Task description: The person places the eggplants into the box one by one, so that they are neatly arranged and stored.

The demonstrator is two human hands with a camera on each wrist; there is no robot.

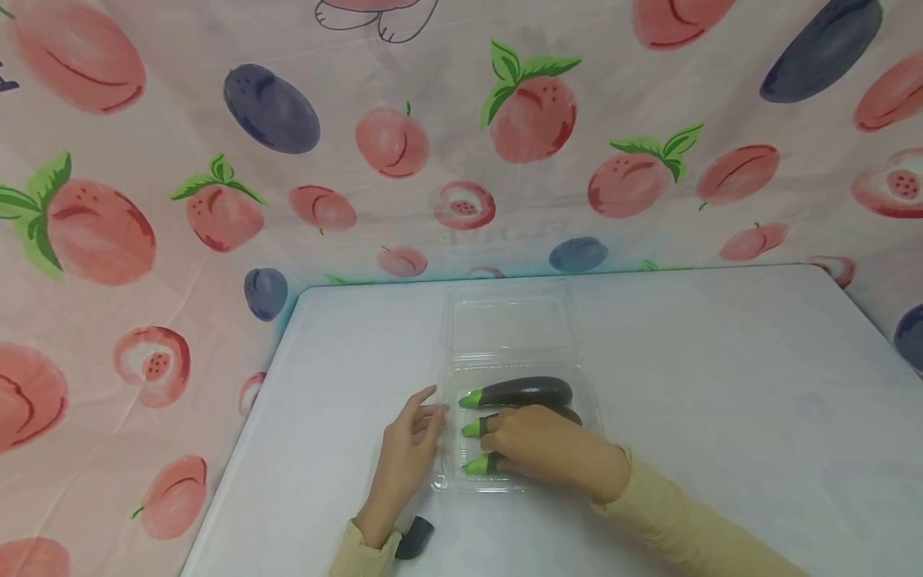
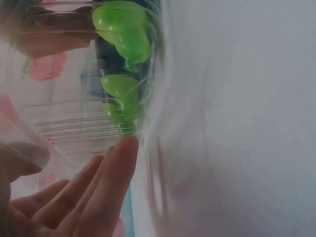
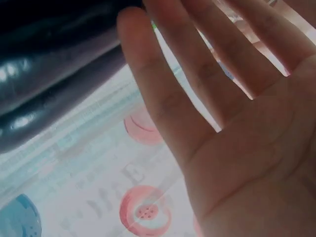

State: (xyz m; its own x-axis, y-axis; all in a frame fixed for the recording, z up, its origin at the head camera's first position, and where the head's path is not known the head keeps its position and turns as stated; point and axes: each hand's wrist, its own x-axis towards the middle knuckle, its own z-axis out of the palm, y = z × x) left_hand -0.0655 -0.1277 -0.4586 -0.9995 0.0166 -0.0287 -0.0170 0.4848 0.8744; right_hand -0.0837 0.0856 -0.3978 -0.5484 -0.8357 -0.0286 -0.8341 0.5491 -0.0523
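Note:
A clear plastic clamshell box [image 1: 505, 366] lies unfolded on the table, its lid [image 1: 512, 324] laid back toward the wall. Three dark eggplants with bright green caps rest in its base: a far one [image 1: 530, 391], a middle one [image 1: 472, 429] and a near one [image 1: 479, 465]. My right hand [image 1: 541, 445] reaches over the middle and near eggplants and hides much of both. In the right wrist view, its fingers extend and a fingertip [image 3: 136, 24] meets a dark eggplant [image 3: 54, 89]. Beside the box's left wall, my left hand [image 2: 84, 197] rests its nearly straight fingers against the plastic.
The white table [image 1: 721, 385] runs back to a hanging cloth [image 1: 433, 72] printed with peaches and plums. A small black object [image 1: 414, 538] is at my left wrist, by the sleeve. More cloth hangs along the left and right sides.

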